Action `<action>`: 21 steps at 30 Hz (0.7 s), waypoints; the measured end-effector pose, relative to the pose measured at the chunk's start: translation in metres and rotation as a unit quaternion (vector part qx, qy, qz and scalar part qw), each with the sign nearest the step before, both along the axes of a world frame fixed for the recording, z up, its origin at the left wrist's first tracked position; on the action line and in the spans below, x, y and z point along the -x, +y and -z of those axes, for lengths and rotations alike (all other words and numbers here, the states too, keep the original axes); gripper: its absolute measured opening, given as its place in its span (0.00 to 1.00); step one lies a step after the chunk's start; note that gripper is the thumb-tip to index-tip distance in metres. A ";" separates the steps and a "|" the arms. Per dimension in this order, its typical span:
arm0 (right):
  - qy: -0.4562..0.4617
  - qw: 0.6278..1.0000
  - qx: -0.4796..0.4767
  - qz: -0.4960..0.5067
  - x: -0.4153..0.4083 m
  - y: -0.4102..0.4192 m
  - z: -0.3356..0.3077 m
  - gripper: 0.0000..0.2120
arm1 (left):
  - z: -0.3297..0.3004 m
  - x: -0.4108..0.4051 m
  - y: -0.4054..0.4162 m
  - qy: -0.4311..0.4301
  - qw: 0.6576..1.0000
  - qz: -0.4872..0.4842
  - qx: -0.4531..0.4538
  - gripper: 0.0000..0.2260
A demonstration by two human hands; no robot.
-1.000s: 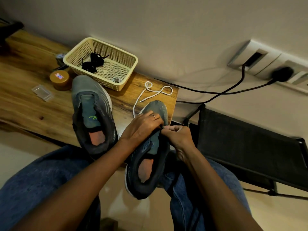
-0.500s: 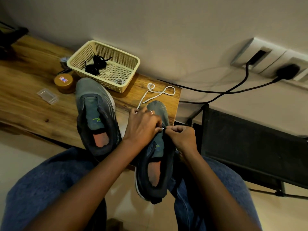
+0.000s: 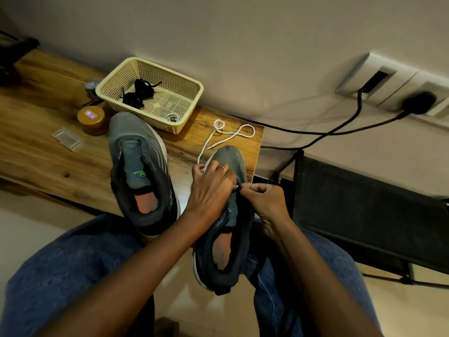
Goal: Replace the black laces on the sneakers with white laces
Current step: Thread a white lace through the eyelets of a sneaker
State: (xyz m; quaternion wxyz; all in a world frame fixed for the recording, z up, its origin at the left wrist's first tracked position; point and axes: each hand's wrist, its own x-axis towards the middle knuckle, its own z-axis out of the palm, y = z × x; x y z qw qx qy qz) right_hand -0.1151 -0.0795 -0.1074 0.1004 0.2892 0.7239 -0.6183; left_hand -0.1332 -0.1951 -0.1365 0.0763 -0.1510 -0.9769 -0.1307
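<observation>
Since a second ago my left hand (image 3: 213,190) has slid forward over the tongue of the right-hand sneaker (image 3: 226,222), and now a run of white lace (image 3: 227,135) shows passing under its index finger, where before the lace lay apart from that hand on the table; I read that as slack being drawn toward the eyelets, so threading on this shoe has started but is at the first holes. My left fingers curl over the shoe's upper and the lace; my right hand (image 3: 263,199) pinches the lace tip between thumb and forefinger at the eyelet row. The sneaker rests partly on my lap, its toe on the wooden table (image 3: 36,152), long axis running from heel near me to toe pointing away toward the wall. The other sneaker (image 3: 139,171) stands beside it, unlaced, toe likewise away. The black laces (image 3: 138,93) lie in the cream basket (image 3: 184,117).
</observation>
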 end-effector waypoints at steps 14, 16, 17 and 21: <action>-0.019 1.000 0.017 0.007 0.001 -0.003 0.000 0.04 | 0.023 0.005 -0.003 0.106 0.993 0.050 -0.031 0.11; -0.018 1.000 0.019 0.010 0.001 -0.003 0.000 0.04 | 0.024 0.005 -0.004 0.119 0.990 0.058 -0.041 0.11; -0.015 1.000 0.021 0.010 0.001 -0.003 0.000 0.03 | 0.026 0.005 -0.005 0.126 0.989 0.058 -0.044 0.11; -0.008 1.000 0.020 0.007 0.000 -0.003 -0.001 0.02 | 0.026 0.007 -0.005 0.125 0.988 0.053 -0.070 0.12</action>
